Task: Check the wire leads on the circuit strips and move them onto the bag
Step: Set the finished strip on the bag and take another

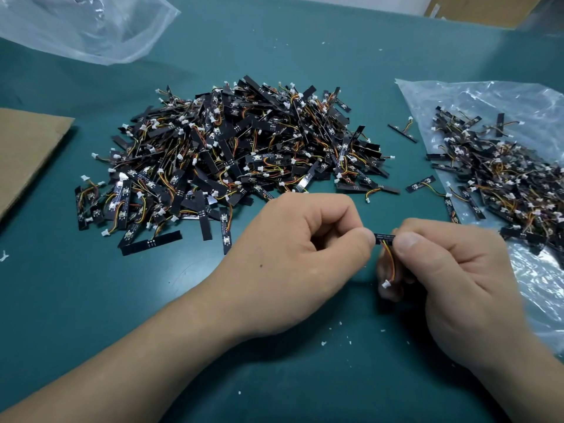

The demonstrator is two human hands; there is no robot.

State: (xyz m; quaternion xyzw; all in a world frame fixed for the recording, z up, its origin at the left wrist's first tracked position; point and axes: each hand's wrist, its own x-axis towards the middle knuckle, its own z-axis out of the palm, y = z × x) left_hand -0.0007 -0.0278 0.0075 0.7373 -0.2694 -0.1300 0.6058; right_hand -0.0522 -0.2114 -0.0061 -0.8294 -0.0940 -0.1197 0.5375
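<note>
Inspection step under way: the left hand (300,254) and right hand (451,270) each pinch an end of one circuit strip (384,238) just above the bench (91,300), its wire lead (388,264) dangling to a white connector (386,284). The unchecked heap (232,160) sits at twelve o'clock. Next, likely, a carry to the bag (476,99) at two o'clock, onto the checked pile (506,184).

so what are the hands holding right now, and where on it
One black circuit strip, pinched at its two ends: the left hand on its left end, the right hand on its right end. Its wire lead hangs free below.
</note>
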